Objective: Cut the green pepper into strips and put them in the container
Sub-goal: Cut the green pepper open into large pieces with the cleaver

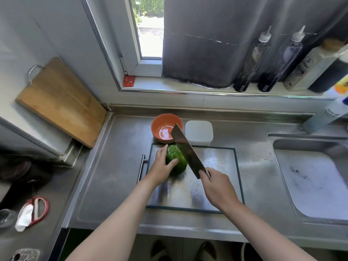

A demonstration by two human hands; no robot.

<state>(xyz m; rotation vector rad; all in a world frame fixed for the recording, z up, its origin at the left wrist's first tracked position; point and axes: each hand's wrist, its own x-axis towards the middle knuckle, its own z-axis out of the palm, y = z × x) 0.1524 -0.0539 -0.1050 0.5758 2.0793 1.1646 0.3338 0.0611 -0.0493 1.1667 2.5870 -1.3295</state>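
A whole green pepper (178, 162) lies at the far left of a steel cutting board (216, 166) on the counter. My left hand (162, 166) grips the pepper from its left side, thumb over its front. My right hand (216, 187) holds a cleaver (186, 149) by the handle; the blade slants up and away over the pepper's right side. Whether the edge touches the pepper I cannot tell. Just behind the board stand a white square container (199, 132) and an orange bowl (166, 128), both without pepper in them.
A sink (316, 178) lies to the right. A wooden board (60, 102) leans against the left wall. Bottles (252, 61) line the window sill at the back right. Red-handled scissors (35, 210) and a dark pot lie on the left counter.
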